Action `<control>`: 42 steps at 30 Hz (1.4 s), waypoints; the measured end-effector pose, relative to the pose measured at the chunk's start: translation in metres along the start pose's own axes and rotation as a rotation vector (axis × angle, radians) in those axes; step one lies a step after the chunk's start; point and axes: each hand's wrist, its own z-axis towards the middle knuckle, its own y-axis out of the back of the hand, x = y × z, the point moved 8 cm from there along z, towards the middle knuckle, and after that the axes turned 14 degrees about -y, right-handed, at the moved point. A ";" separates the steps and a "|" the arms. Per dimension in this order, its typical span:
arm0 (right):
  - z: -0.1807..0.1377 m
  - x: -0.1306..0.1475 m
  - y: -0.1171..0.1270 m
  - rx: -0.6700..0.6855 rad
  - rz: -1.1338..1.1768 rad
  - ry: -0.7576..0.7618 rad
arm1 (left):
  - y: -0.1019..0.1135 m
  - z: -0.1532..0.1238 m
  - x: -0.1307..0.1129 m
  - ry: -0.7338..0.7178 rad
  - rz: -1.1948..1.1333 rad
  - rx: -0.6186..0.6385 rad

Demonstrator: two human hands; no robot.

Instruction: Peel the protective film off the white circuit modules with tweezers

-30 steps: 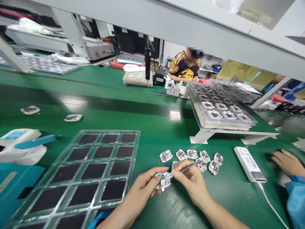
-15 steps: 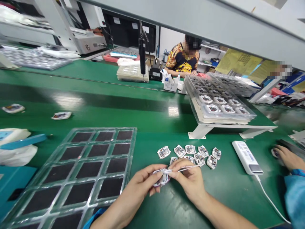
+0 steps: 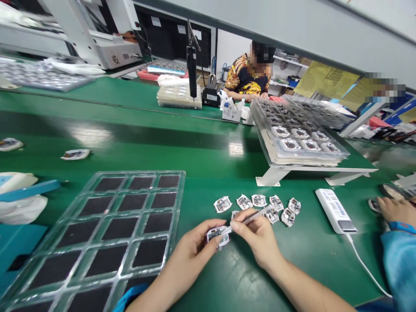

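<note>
Since half a second ago the tweezers [image 3: 250, 218] have tipped up at the rear, tip still on the small circuit board [image 3: 216, 234]. I read this as work on the board still going on. Left hand [image 3: 195, 245] fingers pinch the board just right of the empty blister tray [image 3: 130, 202], low over the desk [image 3: 208, 160]. Right hand [image 3: 260, 240] fingers are pressed together on the tweezers. Loose boards [image 3: 259, 200] crowd farther right of the tray; beyond them sit a white device [image 3: 334, 211] and a co-worker's hand [image 3: 394, 209]. Open room: the near desk strip right of the tray.
</note>
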 end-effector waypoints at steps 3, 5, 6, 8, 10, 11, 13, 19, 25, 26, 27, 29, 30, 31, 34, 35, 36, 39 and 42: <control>0.001 -0.002 -0.001 0.004 0.016 -0.027 | -0.001 -0.001 0.000 -0.020 0.026 0.019; 0.001 -0.002 -0.001 0.002 0.025 -0.030 | -0.001 -0.001 -0.001 -0.032 0.032 0.027; 0.001 -0.002 0.000 -0.002 0.026 -0.026 | -0.002 -0.001 -0.002 -0.031 0.030 0.030; 0.000 -0.001 0.001 -0.019 0.018 -0.012 | -0.002 -0.001 -0.003 -0.022 0.018 0.033; 0.000 0.000 0.003 -0.045 0.003 0.010 | -0.003 -0.002 -0.003 -0.004 0.004 0.041; -0.001 0.001 0.003 -0.058 -0.005 0.021 | -0.004 -0.002 -0.002 0.003 0.000 0.045; -0.001 0.003 0.005 -0.078 -0.020 0.041 | -0.004 -0.002 -0.001 0.009 0.000 0.051; -0.001 0.006 0.004 -0.065 -0.052 0.058 | -0.003 -0.001 0.001 -0.009 0.015 0.048; -0.002 0.008 0.003 -0.055 -0.032 0.071 | -0.003 -0.001 0.003 -0.009 0.032 0.051; -0.002 0.008 0.002 -0.050 -0.034 0.079 | -0.003 -0.002 0.003 -0.008 0.033 0.049; -0.003 0.009 0.002 -0.044 -0.036 0.086 | -0.003 -0.002 0.003 -0.008 0.033 0.047; -0.004 0.009 0.001 -0.035 -0.040 0.097 | -0.002 -0.002 0.003 -0.005 0.023 0.046; -0.004 0.009 0.000 -0.032 -0.043 0.102 | -0.002 -0.002 0.003 -0.003 0.012 0.043; -0.004 0.009 0.000 -0.032 -0.046 0.107 | -0.002 -0.002 0.003 -0.001 -0.002 0.040; -0.005 0.009 0.000 -0.035 -0.057 0.130 | -0.002 -0.002 0.002 0.007 -0.048 0.032; -0.006 0.009 -0.001 -0.036 -0.060 0.137 | -0.001 -0.002 0.001 0.007 -0.058 0.027; -0.006 0.009 -0.001 -0.037 -0.064 0.141 | -0.001 -0.002 0.001 0.008 -0.063 0.018; -0.007 0.008 -0.002 -0.047 -0.074 0.154 | 0.002 -0.002 0.000 0.001 -0.054 -0.022; -0.010 0.009 -0.004 -0.053 -0.064 0.177 | 0.002 -0.001 -0.001 -0.027 -0.038 -0.050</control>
